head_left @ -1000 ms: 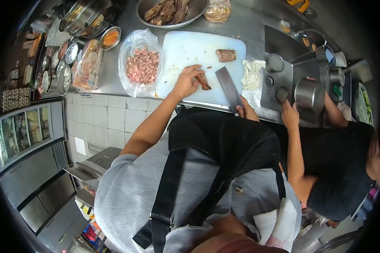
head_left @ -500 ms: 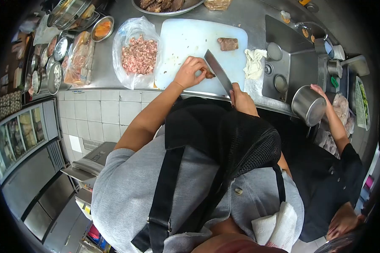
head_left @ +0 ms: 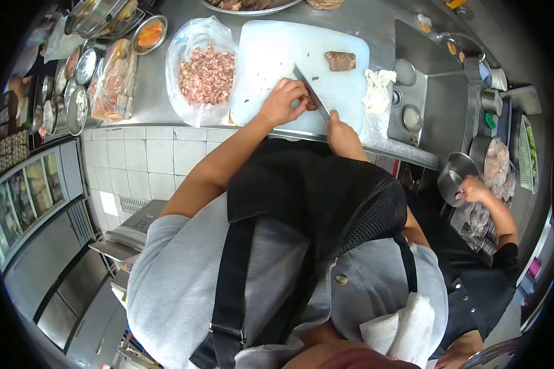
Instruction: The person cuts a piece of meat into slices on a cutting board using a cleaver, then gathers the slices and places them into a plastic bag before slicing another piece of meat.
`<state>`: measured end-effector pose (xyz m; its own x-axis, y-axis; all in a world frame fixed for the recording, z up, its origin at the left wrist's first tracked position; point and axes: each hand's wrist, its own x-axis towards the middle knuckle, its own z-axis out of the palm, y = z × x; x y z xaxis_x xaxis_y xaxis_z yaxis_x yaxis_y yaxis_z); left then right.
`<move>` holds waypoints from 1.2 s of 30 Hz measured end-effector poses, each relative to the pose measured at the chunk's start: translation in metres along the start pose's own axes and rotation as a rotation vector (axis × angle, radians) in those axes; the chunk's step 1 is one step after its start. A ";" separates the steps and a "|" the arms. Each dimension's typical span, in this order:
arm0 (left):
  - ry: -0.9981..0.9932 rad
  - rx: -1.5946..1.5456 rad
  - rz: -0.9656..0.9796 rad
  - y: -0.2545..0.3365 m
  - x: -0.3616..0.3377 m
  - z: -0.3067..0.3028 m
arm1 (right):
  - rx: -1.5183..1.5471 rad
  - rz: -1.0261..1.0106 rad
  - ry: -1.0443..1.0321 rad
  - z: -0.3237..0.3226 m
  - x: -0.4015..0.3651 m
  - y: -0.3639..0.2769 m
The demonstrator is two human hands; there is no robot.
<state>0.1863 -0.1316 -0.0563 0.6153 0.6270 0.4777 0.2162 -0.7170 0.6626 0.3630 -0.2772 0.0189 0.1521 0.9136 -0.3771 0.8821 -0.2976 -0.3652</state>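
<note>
On the white cutting board (head_left: pixel 268 52), my left hand (head_left: pixel 284 103) is closed with curled fingers on a small piece of brown meat (head_left: pixel 311 104), mostly hidden by the fingers. My right hand (head_left: pixel 345 132) grips a kitchen knife (head_left: pixel 308 88) by its handle. Its blade lies right alongside the left fingertips and the meat, pointing away from me. A larger block of brown meat (head_left: pixel 340 61) rests near the board's far right corner. Small dark crumbs are scattered over the board.
Left of the board stands a plastic bag of chopped pink meat (head_left: pixel 206 79). A crumpled white cloth (head_left: pixel 378 91) lies to the right, beside the steel sink (head_left: pixel 434 92). At far right, a co-worker's hand (head_left: pixel 474 189) holds a steel pot (head_left: pixel 455 175).
The knife has moved left and steeper, closer to my left fingers, with my right hand shifting slightly left. The co-worker's pot has been lowered toward them and tipped, its inside now showing.
</note>
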 end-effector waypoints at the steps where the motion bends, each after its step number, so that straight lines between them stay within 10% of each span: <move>1: 0.010 0.004 0.005 -0.001 0.004 -0.001 | 0.025 -0.054 0.038 0.002 0.015 -0.003; 36: 0.052 0.037 -0.029 -0.003 -0.003 -0.003 | 0.014 -0.070 -0.067 -0.049 -0.004 -0.005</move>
<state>0.1817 -0.1304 -0.0576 0.5680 0.6622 0.4887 0.2618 -0.7084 0.6555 0.3802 -0.2663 0.0641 0.0596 0.9119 -0.4060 0.8831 -0.2378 -0.4046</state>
